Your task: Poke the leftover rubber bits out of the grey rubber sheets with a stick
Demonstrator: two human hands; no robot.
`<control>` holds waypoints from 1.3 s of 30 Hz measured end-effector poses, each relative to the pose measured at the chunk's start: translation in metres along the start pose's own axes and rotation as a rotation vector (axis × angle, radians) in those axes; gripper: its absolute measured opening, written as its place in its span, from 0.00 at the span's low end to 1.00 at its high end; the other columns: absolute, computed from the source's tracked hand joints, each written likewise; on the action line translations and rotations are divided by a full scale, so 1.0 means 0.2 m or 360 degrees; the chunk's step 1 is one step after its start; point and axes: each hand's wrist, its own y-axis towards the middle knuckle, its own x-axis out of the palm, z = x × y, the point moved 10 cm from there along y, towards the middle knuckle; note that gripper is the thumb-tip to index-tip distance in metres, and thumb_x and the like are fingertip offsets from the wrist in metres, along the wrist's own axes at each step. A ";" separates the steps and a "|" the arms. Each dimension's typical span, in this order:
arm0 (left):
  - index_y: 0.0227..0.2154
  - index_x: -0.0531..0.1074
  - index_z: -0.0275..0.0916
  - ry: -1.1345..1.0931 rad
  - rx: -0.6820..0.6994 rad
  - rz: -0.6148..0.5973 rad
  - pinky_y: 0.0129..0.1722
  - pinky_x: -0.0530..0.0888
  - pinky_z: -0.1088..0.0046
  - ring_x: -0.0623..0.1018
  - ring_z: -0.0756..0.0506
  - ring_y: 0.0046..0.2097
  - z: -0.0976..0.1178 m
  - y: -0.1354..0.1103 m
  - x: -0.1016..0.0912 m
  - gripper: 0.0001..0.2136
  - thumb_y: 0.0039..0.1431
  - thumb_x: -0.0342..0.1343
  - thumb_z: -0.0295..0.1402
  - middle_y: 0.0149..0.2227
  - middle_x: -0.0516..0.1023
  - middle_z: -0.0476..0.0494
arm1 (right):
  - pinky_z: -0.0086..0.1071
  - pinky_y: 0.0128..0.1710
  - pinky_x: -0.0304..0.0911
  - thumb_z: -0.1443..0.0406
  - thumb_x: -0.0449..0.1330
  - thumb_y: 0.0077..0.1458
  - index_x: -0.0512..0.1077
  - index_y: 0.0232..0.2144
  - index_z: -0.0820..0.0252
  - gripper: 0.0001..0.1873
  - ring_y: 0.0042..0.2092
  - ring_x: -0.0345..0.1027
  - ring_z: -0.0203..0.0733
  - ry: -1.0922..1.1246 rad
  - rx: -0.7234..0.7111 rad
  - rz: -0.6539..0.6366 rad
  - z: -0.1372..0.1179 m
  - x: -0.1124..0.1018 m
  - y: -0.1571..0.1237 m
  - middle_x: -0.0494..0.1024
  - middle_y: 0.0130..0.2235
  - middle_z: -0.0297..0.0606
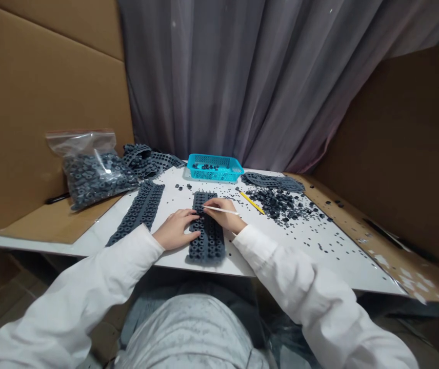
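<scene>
A dark grey rubber sheet of moulded ring-shaped parts (206,247) lies lengthwise in front of me, near the table's front edge. My left hand (175,229) rests on its left side, thumb and fingers apart, pressing on the sheet without gripping it. A thin white stick (227,210) is pinched in my right hand (223,214), its tip over the upper part of the sheet. What the tip touches is too small to tell. To the left lies another dark ring-patterned sheet (142,207), partly behind my left sleeve.
A clear zip bag of grey ring parts (96,177) stands at left, beside heaped sheets (152,161). Behind is a blue basket (215,175). At right lie a yellow stick tool (252,203), a pile of small black pieces (279,204) and stacked sheets (275,182). Cardboard walls flank the table.
</scene>
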 end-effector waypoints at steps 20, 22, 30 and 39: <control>0.52 0.66 0.34 0.0122 0.0012 -0.0182 0.59 0.61 0.55 0.65 0.36 0.60 0.01 -0.01 0.08 0.22 0.58 0.52 0.40 0.58 0.67 0.32 | 0.39 0.49 0.62 0.66 0.56 0.58 0.72 0.35 0.61 0.05 0.49 0.67 0.45 -0.0371 -0.0491 -0.0201 0.00 0.12 0.03 0.75 0.45 0.46; 0.53 0.66 0.33 0.0132 0.0009 -0.0180 0.59 0.61 0.53 0.65 0.35 0.60 0.00 -0.01 0.08 0.22 0.58 0.52 0.40 0.58 0.66 0.31 | 0.40 0.52 0.60 0.66 0.54 0.59 0.70 0.37 0.61 0.05 0.53 0.64 0.46 -0.0471 -0.0494 -0.0346 0.00 0.16 0.04 0.72 0.51 0.47; 0.51 0.67 0.33 0.0152 0.0004 -0.0177 0.59 0.62 0.52 0.66 0.35 0.59 0.02 -0.02 0.07 0.21 0.58 0.52 0.39 0.57 0.68 0.32 | 0.33 0.43 0.61 0.68 0.55 0.57 0.69 0.36 0.59 0.04 0.40 0.68 0.43 -0.0558 -0.0353 -0.0456 0.08 0.20 0.13 0.75 0.37 0.39; 0.52 0.66 0.34 0.0149 -0.0033 -0.0206 0.60 0.60 0.54 0.63 0.36 0.61 0.01 -0.02 0.08 0.21 0.58 0.52 0.40 0.61 0.63 0.35 | 0.41 0.47 0.62 0.61 0.46 0.62 0.63 0.40 0.59 0.10 0.48 0.69 0.48 -0.0323 -0.0030 0.0106 0.24 -0.11 0.12 0.75 0.47 0.48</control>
